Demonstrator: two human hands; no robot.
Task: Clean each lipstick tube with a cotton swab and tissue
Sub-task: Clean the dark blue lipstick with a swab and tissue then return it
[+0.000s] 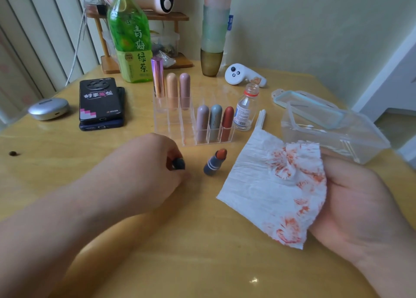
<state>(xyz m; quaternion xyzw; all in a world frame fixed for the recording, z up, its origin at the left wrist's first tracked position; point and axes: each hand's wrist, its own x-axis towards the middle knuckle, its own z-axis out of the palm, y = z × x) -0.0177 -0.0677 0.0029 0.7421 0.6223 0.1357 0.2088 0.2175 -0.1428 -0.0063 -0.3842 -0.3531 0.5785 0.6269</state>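
An uncapped lipstick (pixel 213 162) with a blue-grey base and an orange-red bullet stands slightly tilted on the wooden table (pixel 202 264). My left hand (pixel 148 169) curls round its dark blue-grey cap (pixel 179 163) just left of it. My right hand (pixel 360 205) holds a white tissue (pixel 270 189) smeared with orange-red marks, to the right of the lipstick. A clear acrylic organiser (pixel 191 126) behind holds several capped lipsticks. Loose cotton swabs (pixel 261 118) lie beside a small open bottle (pixel 245 108).
A clear plastic box (pixel 333 135) with swabs inside sits at the right with its lid (pixel 304 104) behind it. Two stacked phones (pixel 101 104), a grey case (pixel 48 108), a green tea bottle (pixel 130 34), a white controller (pixel 243 74) and stacked cups (pixel 213 27) stand further back.
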